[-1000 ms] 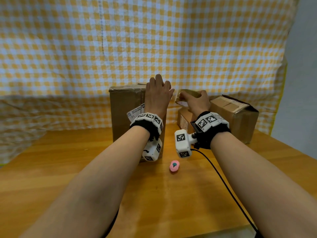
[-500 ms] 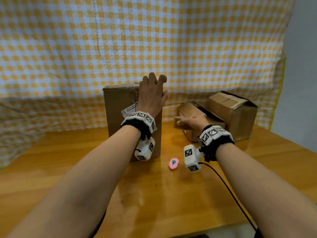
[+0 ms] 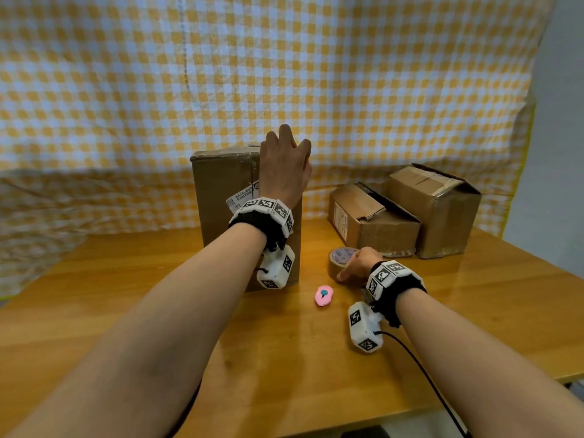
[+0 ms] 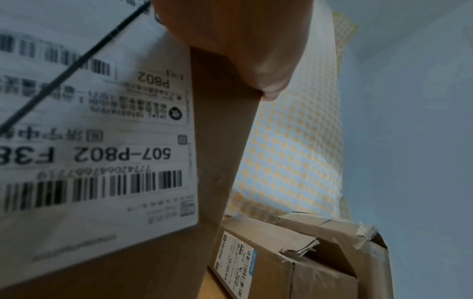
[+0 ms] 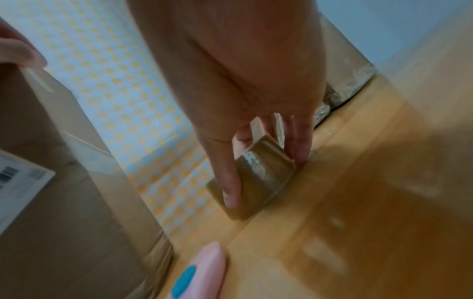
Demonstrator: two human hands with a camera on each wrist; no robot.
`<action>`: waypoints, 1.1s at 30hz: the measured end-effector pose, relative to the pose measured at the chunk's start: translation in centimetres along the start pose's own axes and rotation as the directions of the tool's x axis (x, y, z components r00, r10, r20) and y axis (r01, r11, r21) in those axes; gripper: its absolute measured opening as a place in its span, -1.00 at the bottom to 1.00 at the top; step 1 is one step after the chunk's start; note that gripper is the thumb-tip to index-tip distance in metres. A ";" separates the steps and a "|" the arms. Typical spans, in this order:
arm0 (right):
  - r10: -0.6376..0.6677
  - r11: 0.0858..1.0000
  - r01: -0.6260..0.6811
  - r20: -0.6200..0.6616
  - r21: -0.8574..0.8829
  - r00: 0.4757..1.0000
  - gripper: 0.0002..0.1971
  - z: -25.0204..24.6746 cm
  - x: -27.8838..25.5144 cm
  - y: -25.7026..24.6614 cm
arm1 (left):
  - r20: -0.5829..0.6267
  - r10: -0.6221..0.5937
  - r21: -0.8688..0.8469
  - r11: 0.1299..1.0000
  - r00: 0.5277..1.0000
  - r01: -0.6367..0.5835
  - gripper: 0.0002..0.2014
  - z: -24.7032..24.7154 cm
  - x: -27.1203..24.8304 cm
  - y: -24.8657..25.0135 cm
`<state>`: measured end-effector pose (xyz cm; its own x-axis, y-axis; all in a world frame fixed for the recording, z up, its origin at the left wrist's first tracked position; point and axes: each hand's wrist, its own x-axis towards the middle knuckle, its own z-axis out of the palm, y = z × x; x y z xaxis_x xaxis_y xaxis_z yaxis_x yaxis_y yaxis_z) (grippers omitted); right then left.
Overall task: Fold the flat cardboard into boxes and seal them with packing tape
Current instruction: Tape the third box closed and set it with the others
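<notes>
A tall cardboard box (image 3: 221, 200) with a white shipping label (image 4: 97, 141) stands upright mid-table. My left hand (image 3: 286, 165) grips its top right corner, fingers over the top edge and thumb (image 4: 266, 89) at the side edge. A brown roll of packing tape (image 3: 339, 260) lies flat on the table to the box's right. My right hand (image 3: 357, 263) holds this tape roll (image 5: 256, 182), with the thumb on its near side and the fingers (image 5: 299, 145) on its far side.
A small pink cutter (image 3: 323, 296) lies on the wooden table (image 3: 158, 311) between the box and the roll. Two more cardboard boxes, one low (image 3: 373, 219) and one taller (image 3: 439, 210), stand at the back right. A checked cloth hangs behind. A black cable trails from my right wrist.
My right hand came down from beside the box's top to the table with the tape roll, which now rests on the wood. My left hand stayed on the box's top corner.
</notes>
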<state>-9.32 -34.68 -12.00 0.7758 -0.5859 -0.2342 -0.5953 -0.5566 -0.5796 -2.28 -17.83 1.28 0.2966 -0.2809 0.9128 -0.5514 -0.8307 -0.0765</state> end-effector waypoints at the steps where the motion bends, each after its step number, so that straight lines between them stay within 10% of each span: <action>1: -0.006 1.000 0.006 0.006 -0.004 1.000 -0.16 -0.1 0.0 -0.2 | 0.001 -0.006 -0.006 1.000 1.000 0.006 -0.84 0.0 0.0 0.1; 10: -0.297 0.875 0.374 -0.272 0.306 0.916 -0.82 -2.6 -1.3 -5.2 | -0.032 -0.056 -0.135 0.990 0.998 0.052 -0.73 -0.6 0.5 -0.1; 21: -0.233 0.844 0.023 0.328 0.536 0.916 -0.29 2.7 -3.9 -7.2 | 0.044 -0.238 -0.382 0.893 0.970 0.237 -0.74 -2.6 0.7 -0.3; 33: -0.150 0.775 -0.174 0.444 0.608 0.883 -0.08 4.0 -3.4 -7.0 | 0.017 -0.262 -0.546 0.806 0.965 0.228 -0.72 -4.2 0.7 -2.7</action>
<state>-6.99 -26.41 -10.30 0.8675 -0.1723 -0.4665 -0.4690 0.0290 -0.8827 -3.81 -13.76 3.80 0.4434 -0.0616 0.8942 -0.8028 -0.4710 0.3656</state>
